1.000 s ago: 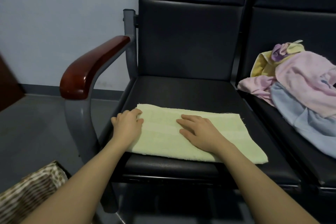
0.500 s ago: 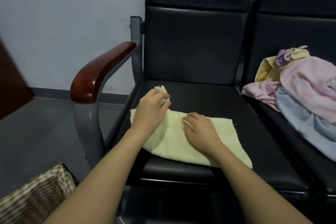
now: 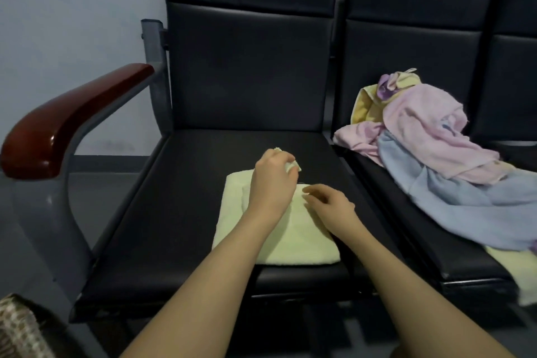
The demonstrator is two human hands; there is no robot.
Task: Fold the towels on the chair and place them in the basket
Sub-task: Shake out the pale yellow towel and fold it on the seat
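Head | black seat (image 3: 186, 212), grey wall (image 3: 72, 23) | left hand (image 3: 271, 180) pinches towel (image 3: 290, 241) | right hand (image 3: 331, 206) relaxed

left hand (image 3: 271, 180) pinching green towel (image 3: 293, 241) corner, right hand (image 3: 328, 205) resting on it

- Wooden armrest (image 3: 72, 122): glossy reddish-brown, at the left end of the seating, carried on a grey metal frame (image 3: 43, 212) that curves down beneath it.
- Grey metal post (image 3: 152, 67): upright, just behind the armrest's far end.
- Wall (image 3: 72, 9): pale, with faint marks; a dark baseboard (image 3: 107, 159) runs along its foot.
- Floor (image 3: 17, 241): grey, visible at the left below the armrest.
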